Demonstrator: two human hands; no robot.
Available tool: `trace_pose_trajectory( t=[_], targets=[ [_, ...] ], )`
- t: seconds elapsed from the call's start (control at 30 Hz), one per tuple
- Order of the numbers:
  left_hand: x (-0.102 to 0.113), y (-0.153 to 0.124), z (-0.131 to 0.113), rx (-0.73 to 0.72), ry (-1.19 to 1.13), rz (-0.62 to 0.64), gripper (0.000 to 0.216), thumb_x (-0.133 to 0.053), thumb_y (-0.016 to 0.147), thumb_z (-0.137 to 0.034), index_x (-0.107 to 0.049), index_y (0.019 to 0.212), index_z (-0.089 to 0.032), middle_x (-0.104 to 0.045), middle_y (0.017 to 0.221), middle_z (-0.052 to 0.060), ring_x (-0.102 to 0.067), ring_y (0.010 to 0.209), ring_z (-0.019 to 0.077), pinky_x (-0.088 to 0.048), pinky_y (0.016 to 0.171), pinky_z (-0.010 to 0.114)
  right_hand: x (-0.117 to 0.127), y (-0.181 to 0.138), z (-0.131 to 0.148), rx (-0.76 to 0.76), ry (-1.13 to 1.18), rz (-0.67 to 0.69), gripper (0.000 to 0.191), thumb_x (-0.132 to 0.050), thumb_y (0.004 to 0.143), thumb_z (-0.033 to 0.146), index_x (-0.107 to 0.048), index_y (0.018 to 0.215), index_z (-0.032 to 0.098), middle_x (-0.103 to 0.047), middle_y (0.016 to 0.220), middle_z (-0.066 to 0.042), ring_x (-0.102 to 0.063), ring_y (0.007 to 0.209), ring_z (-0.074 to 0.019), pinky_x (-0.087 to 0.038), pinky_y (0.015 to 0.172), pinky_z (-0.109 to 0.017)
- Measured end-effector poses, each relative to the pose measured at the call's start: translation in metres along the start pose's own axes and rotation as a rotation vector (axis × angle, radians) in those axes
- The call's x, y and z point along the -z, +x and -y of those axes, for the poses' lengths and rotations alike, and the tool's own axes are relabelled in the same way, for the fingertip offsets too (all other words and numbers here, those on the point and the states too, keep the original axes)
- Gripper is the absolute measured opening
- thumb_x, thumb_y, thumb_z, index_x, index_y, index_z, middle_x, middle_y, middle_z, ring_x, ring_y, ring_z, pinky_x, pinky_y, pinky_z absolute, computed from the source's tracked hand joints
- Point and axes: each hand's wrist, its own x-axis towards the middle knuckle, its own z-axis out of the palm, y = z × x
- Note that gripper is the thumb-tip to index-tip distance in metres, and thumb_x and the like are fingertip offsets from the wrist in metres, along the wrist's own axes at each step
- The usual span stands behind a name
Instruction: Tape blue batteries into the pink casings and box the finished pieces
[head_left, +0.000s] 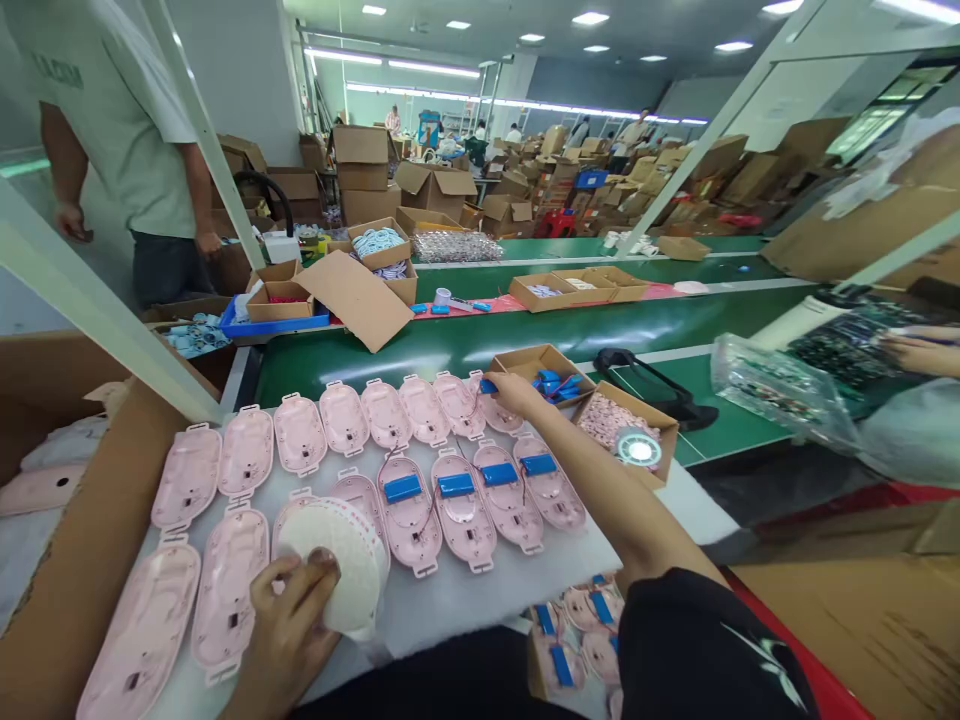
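Note:
My left hand (296, 600) is closed on a wide cream roll of tape (349, 565) with pink marks along its edge, held over the front row of pink plastic shells (231, 590). My right hand (514, 393) reaches to the back row, pinching a blue battery pack (489, 386) with thin wires. That pack is above a pink shell (501, 415) at the row's right end, partly covered by my hand. Several front-row shells carry a blue battery (456, 485) with red and dark wires. The shells (301, 434) farther left in the back row hold no battery.
Behind my right hand, a cardboard box (529, 358) holds blue batteries. A box of small pink parts (604, 420) carries a white spool (638, 448). Beyond runs a green conveyor (360, 352). A bag of circuit boards (780, 385) lies right, near another person's hand (926, 350). A person (142, 130) stands left.

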Motion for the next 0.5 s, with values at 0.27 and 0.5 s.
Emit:
trace_pose_trajectory(
  t=[0.27,0.5],
  targets=[
    [-0.014,0.003,0.013,0.038,0.016,0.023,0.032,-0.060,0.086,-0.011,-0.074,0.112,-0.023,-0.078,0.110,0.006,-0.059,0.108,0.0281,-0.038,0.100,0.044,-0.009,0.019,-0.004,0.076,-0.164,0.161,0.050,-0.059,0.091,0.004,-0.065,0.139,0.016,-0.070,0.137,-0.019,-0.067,0.125,-0.0299,-0.047,0.104,-0.035],
    [-0.023,-0.013,0.023,-0.089,0.300,0.011,0.022,-0.070,0.092,-0.013,-0.074,0.110,-0.026,-0.076,0.086,0.001,-0.066,0.092,0.0223,-0.051,0.094,0.039,-0.038,0.025,-0.029,0.153,-0.093,0.124,0.052,-0.052,0.078,0.018,-0.078,0.122,0.025,-0.064,0.146,-0.022,-0.069,0.125,-0.0308,-0.050,0.112,-0.045]
  ],
)
